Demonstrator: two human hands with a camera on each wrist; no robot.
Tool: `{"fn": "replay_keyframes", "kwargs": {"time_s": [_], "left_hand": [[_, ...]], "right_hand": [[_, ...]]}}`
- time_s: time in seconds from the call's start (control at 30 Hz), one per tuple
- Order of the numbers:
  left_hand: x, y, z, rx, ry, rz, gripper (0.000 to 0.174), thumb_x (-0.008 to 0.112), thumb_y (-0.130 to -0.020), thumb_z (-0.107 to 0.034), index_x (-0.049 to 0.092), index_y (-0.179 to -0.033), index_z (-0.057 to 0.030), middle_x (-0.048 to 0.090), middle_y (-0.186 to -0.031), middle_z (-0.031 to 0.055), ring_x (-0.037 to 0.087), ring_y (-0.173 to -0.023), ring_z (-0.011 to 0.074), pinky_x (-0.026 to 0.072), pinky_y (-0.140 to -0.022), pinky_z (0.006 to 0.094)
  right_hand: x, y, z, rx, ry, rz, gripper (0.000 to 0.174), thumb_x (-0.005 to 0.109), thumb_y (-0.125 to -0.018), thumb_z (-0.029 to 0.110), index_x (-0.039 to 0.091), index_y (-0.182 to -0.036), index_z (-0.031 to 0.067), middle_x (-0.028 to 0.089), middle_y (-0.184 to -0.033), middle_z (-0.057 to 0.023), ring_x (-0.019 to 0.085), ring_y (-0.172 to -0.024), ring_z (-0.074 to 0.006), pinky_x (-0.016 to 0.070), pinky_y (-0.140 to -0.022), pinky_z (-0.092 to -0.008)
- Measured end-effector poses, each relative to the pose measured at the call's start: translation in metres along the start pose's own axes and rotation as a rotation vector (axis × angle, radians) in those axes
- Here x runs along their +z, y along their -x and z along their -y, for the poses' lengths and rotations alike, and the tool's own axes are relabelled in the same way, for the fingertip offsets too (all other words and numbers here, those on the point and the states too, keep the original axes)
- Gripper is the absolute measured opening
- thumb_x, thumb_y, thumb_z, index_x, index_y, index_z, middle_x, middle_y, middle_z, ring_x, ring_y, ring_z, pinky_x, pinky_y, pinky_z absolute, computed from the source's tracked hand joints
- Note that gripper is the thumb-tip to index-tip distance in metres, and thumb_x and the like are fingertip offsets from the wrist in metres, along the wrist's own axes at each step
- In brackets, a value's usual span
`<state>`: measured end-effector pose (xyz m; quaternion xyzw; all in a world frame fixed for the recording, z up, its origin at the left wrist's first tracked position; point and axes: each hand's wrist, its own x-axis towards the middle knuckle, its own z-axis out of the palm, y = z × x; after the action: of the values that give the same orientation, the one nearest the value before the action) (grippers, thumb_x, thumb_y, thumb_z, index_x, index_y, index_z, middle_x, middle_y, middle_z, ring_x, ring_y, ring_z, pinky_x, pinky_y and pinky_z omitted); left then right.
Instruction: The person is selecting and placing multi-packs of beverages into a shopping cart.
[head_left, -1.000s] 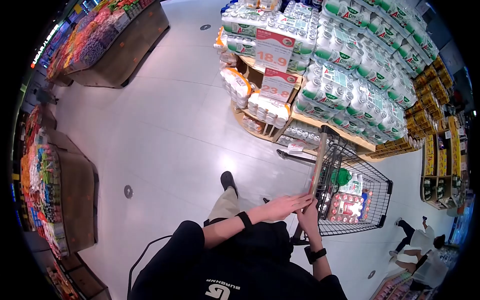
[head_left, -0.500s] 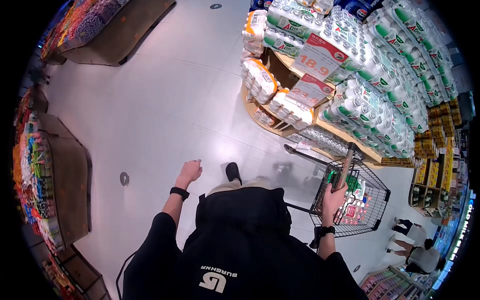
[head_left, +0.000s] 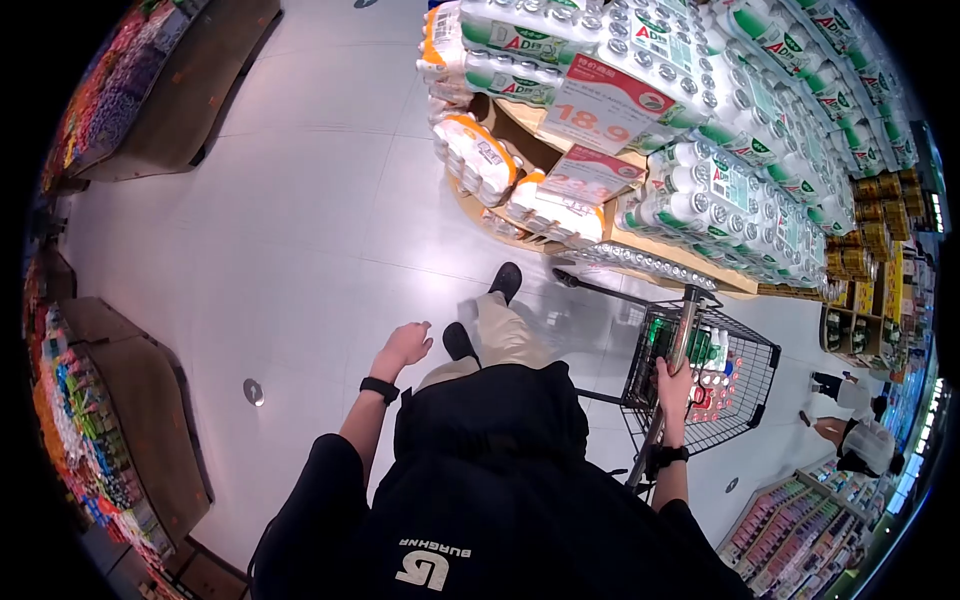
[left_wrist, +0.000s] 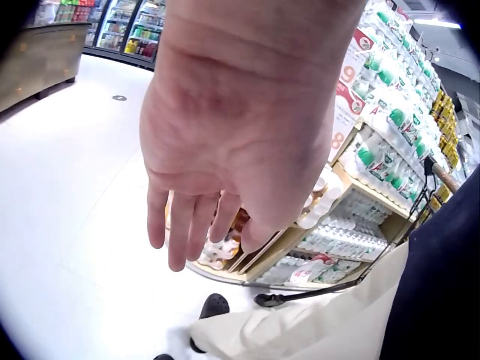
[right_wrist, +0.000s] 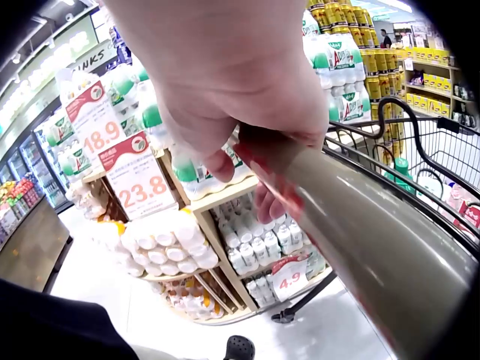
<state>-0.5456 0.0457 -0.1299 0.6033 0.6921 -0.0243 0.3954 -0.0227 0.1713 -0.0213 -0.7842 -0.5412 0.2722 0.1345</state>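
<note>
My right hand (head_left: 674, 388) grips the grey handle bar (right_wrist: 360, 217) of a wire shopping cart (head_left: 752, 388), with the fingers curled round it in the right wrist view. Inside the cart lie a pack of bottles with red caps (head_left: 712, 398) and a green item (right_wrist: 401, 171). On the other side of my body, my left hand (head_left: 405, 345) hangs in the air over the floor, holding nothing. Its fingers (left_wrist: 180, 229) point loosely downward in the left wrist view.
A tall display of bottle packs (head_left: 740, 200) with price signs (head_left: 605, 105) stands ahead, close to the cart. Candy bins (head_left: 120, 430) line the left side. Two people (head_left: 850, 425) are at the right, near shelves (head_left: 800, 525). Pale floor (head_left: 330, 230) lies between.
My left hand has left the cart handle and swung out to the left. The right hand stays at the handle. My feet have shifted in a stride.
</note>
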Motion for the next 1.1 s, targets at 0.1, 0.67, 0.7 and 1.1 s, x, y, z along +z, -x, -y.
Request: {"fn": "replay_keyframes", "kwargs": {"time_s": [0.1,0.67,0.7,1.1], "left_hand": [[-0.052,-0.055,-0.047,0.203,0.075,-0.202,0.034,0.058,-0.089,-0.017,0.056,-0.119,-0.0008,0.065,-0.108,0.0232,0.063,-0.099,0.0401,0.0516,-0.087,0.0472],[-0.286,-0.127,-0.292,0.786,0.152,-0.859,0.03,0.066,-0.083,-0.001,0.063,-0.113,-0.0046,0.062,-0.12,0.0118,0.06,-0.108,0.0309,0.0479,-0.092,0.0412],[-0.301,-0.122,-0.306,0.815,0.113,-0.915,0.031,0.067,-0.083,-0.001,0.064,-0.113,-0.0047,0.061,-0.123,0.0118,0.06,-0.109,0.0312,0.0475,-0.092,0.0416],[-0.338,-0.167,-0.351,0.689,-0.225,-0.994,0.048,0.063,-0.091,-0.026,0.052,-0.131,-0.0008,0.049,-0.137,0.0178,0.044,-0.13,0.0336,0.0304,-0.112,0.0476]], "right_hand": [[0.0,-0.03,0.026,-0.072,-0.007,-0.028,0.031,0.07,-0.086,0.026,0.058,-0.097,-0.0007,0.065,-0.069,-0.0144,0.067,-0.064,-0.028,0.0511,-0.062,-0.0385],[0.008,-0.077,0.062,0.022,-0.339,-0.036,0.025,0.066,-0.086,0.022,0.063,-0.09,-0.002,0.063,-0.065,-0.0098,0.067,-0.059,-0.0197,0.0512,-0.056,-0.0319],[0.008,-0.077,0.063,0.029,-0.342,-0.033,0.024,0.067,-0.086,0.022,0.063,-0.09,-0.0019,0.063,-0.065,-0.0094,0.067,-0.059,-0.0192,0.0513,-0.055,-0.0318],[0.007,-0.076,0.061,0.001,-0.163,-0.097,0.038,0.065,-0.087,0.034,0.059,-0.087,-0.0037,0.063,-0.067,-0.0234,0.064,-0.07,-0.0449,0.0492,-0.061,-0.0456]]}}
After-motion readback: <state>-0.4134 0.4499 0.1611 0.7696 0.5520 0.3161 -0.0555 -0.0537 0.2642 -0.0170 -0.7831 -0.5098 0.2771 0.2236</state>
